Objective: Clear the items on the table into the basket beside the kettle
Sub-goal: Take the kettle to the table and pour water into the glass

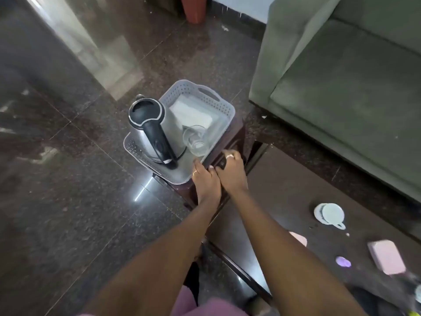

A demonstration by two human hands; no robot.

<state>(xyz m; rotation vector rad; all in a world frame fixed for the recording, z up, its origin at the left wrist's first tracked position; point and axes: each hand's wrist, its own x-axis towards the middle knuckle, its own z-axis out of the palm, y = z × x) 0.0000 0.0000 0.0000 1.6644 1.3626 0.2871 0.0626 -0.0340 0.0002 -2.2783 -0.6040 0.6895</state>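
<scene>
A grey perforated basket (224,110) stands on a small dark stool (237,135). Inside it lie a clear glass (197,140) on its side and a white folded cloth (191,111). A steel kettle (148,124) with a black handle stands at the basket's left on a grey tray (134,144). My left hand (207,181) rests at the tray's near rim with its fingers stretched out and nothing in it. My right hand (232,172) touches it, fingers curled over the stool's dark edge. On the dark table (284,190) remain a white cup on a saucer (330,215), two pink pieces (387,256) (299,238) and a small purple thing (342,262).
A green sofa (341,87) runs along the table's far side at the right. Polished dark floor (68,156) spreads to the left of the stool. An orange-brown bin (193,9) stands at the far wall.
</scene>
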